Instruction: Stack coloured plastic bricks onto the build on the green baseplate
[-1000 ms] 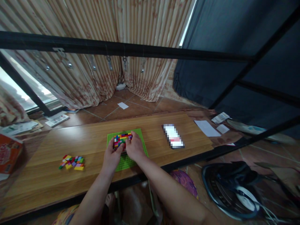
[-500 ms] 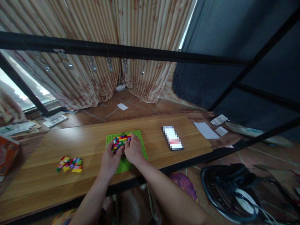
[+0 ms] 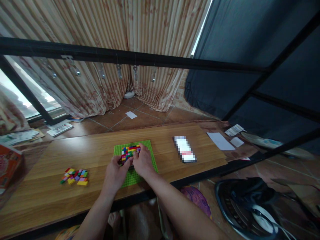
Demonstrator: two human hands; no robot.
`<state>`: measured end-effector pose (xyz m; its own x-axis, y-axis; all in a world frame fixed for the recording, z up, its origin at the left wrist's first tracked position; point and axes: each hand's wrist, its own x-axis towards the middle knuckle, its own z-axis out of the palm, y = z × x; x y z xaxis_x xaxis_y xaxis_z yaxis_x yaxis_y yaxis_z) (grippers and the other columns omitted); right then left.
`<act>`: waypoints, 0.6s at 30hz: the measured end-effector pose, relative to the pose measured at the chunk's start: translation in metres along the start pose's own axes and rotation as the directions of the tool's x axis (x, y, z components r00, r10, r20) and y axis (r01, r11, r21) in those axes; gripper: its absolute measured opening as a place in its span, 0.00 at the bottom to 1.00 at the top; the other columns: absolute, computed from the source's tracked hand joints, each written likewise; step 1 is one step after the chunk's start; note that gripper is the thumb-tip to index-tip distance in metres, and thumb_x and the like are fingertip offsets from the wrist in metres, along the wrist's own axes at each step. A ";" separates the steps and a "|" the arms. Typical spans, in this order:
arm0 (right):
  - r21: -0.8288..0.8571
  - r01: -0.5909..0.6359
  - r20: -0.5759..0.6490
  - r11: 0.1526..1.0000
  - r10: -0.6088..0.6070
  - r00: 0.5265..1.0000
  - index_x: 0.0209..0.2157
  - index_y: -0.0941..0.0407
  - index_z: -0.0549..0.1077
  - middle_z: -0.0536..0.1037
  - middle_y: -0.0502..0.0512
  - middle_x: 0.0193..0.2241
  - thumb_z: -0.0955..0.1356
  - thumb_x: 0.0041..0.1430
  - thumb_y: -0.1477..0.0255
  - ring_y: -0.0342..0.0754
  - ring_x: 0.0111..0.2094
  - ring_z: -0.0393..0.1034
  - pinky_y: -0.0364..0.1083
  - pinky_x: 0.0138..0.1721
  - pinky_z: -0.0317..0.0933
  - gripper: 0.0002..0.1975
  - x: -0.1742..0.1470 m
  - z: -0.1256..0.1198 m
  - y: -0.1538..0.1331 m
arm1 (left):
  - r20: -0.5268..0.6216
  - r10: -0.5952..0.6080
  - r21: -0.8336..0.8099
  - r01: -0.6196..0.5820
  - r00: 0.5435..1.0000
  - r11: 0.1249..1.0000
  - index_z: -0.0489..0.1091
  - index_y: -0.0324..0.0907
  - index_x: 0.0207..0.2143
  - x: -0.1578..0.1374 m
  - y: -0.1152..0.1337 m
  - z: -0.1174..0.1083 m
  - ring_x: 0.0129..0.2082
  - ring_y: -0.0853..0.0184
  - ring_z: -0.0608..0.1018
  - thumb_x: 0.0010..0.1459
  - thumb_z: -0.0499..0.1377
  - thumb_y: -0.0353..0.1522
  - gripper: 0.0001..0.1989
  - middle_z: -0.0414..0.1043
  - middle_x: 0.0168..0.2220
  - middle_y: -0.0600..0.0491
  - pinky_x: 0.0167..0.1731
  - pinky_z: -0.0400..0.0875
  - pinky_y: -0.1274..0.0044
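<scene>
A block of many-coloured toy bricks is between my two hands, over a green studded baseplate. My left hand grips its near left side, thumb along the front edge. Curled over its right end is my right hand, fingers on the far corner and thumb near the front. Whether the block is fixed to the baseplate or only held on it cannot be made out. Part of the block's front and right side is hidden by my fingers. To the left lies a loose pile of coloured bricks.
The wooden table carries a phone with a blurred screen on the right. An orange box stands at the left. A black metal bar crosses beyond the table, before curtains. White paper lies past the right end.
The whole view has shifted slightly. My left hand has moved a little left and its fingers show more bent at the block's edge; my right hand holds its place.
</scene>
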<state>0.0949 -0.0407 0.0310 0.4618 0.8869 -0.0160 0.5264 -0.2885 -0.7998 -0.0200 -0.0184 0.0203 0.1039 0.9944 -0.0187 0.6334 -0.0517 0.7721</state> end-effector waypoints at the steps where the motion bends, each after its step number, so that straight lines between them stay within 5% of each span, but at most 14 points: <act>1: 0.001 0.001 0.000 1.000 -0.001 1.000 0.59 0.67 0.66 0.73 0.71 0.55 0.63 0.63 0.76 0.57 0.60 0.64 0.54 0.61 0.57 0.24 0.000 0.000 0.000 | 0.012 -0.005 0.015 0.005 1.000 1.000 0.73 0.38 0.32 -0.001 0.001 -0.001 0.29 0.59 0.78 0.50 0.57 0.50 0.23 0.77 0.28 0.48 0.27 0.66 0.74; 12: 0.000 0.006 -0.001 1.000 -0.006 1.000 0.60 0.67 0.66 0.73 0.71 0.55 0.62 0.64 0.75 0.59 0.60 0.63 0.55 0.61 0.57 0.24 0.001 0.002 0.003 | 0.073 -0.096 0.208 0.079 0.993 0.975 0.73 0.41 0.30 -0.006 0.014 -0.010 0.29 0.56 0.79 0.52 0.53 0.51 0.23 0.77 0.26 0.46 0.27 0.63 0.74; 18: 0.012 0.007 -0.013 1.000 -0.007 1.000 0.61 0.67 0.65 0.73 0.71 0.55 0.63 0.64 0.75 0.58 0.61 0.63 0.55 0.60 0.58 0.25 0.000 0.005 0.004 | 0.095 -0.008 -0.006 0.008 0.995 1.000 0.75 0.40 0.35 0.003 0.003 -0.002 0.29 0.58 0.79 0.50 0.55 0.49 0.23 0.78 0.29 0.48 0.29 0.67 0.73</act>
<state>0.0937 -0.0401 0.0252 0.4671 0.8842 -0.0026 0.5209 -0.2776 -0.8072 -0.0192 -0.0154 0.0243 0.1713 0.9815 -0.0850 0.6294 -0.0427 0.7759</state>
